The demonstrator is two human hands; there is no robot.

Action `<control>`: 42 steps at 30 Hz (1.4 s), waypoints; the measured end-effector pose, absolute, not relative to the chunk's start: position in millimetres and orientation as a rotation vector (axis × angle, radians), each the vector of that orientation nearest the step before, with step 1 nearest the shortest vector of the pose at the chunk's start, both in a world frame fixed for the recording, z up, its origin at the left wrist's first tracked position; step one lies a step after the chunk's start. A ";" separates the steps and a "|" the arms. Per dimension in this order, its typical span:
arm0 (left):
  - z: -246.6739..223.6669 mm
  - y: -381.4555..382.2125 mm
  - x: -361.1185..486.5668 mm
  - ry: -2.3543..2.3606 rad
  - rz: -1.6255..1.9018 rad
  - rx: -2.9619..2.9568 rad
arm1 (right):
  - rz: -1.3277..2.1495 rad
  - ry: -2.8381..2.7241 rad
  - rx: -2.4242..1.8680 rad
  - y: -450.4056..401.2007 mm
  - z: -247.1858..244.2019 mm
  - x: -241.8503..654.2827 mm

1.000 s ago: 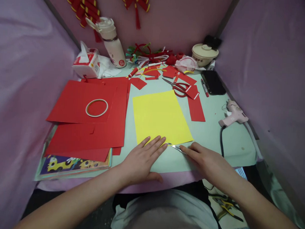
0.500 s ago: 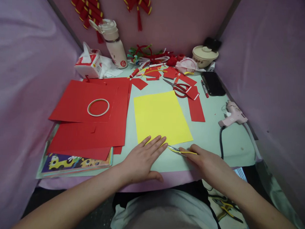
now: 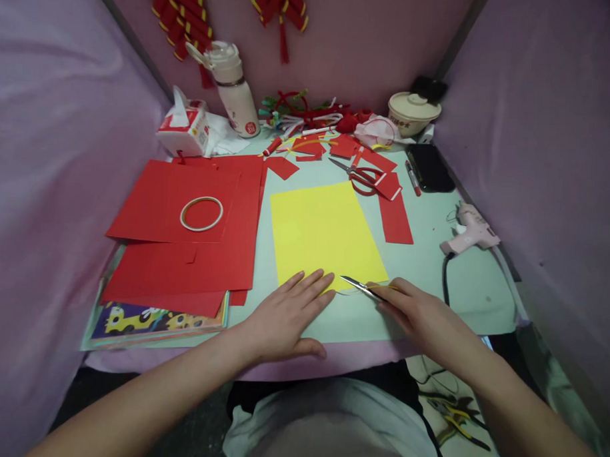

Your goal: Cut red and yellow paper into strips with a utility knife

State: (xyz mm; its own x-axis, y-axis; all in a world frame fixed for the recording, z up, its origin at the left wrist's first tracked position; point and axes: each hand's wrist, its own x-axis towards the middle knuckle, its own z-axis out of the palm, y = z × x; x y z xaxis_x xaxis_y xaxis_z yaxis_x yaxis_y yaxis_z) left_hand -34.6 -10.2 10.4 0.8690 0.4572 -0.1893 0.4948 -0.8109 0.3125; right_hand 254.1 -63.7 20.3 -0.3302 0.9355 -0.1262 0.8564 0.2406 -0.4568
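A yellow sheet of paper lies flat in the middle of the table. My left hand rests palm down, its fingertips on the sheet's near edge and its thumb stretched toward me. In my right hand is a slim silver utility knife, its tip over the sheet's near right edge, just right of my left fingers. A thin yellow strip shows along the knife at my right fingers. The fingers close around the handle and partly hide it.
Red sheets with a tape roll on them lie at left, over a picture book. Behind the yellow sheet are red-handled scissors and red scraps. A glue gun, phone and pen lie at right.
My right hand has shifted slightly, and the knife has moved up over the sheet's near edge, showing more of its length. My left hand stays on the paper. The view has shifted a little.
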 end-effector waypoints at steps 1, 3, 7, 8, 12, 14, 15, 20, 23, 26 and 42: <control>10.5 -10.3 -33.9 0.713 -0.150 2.689 | 0.675 -2.326 -1.700 -61.9 21.3 253.2; 10.8 -10.5 -32.0 0.738 -0.151 2.687 | 0.668 -2.318 -1.688 -58.8 23.0 251.7; 9.4 -10.9 -29.5 0.793 -0.162 2.687 | 0.670 -2.322 -1.667 -57.7 22.3 251.6; 8.6 -11.0 -29.3 0.796 -0.162 2.691 | 0.671 -2.324 -1.666 -58.6 21.4 252.4; 5.9 -10.7 -30.0 0.782 -0.160 2.715 | 0.685 -2.333 -1.705 -64.5 18.1 257.0; 5.4 -10.2 -30.6 0.776 -0.156 2.722 | 0.699 -2.353 -1.732 -67.9 17.5 259.3; 5.2 -10.0 -30.8 0.771 -0.147 2.723 | 0.705 -2.363 -1.744 -69.5 17.5 260.2; 3.1 -10.0 -30.9 0.747 -0.115 2.730 | 0.716 -2.404 -1.759 -74.7 18.1 260.2; 2.5 -10.8 -30.2 0.766 -0.134 2.743 | 0.709 -2.422 -1.740 -73.3 18.1 255.5; 2.8 -11.5 -29.9 0.776 -0.139 2.751 | 0.703 -2.436 -1.706 -69.9 17.9 250.5; 2.0 -11.9 -30.9 0.766 -0.170 2.771 | 0.624 -2.595 -1.675 -58.1 28.1 240.3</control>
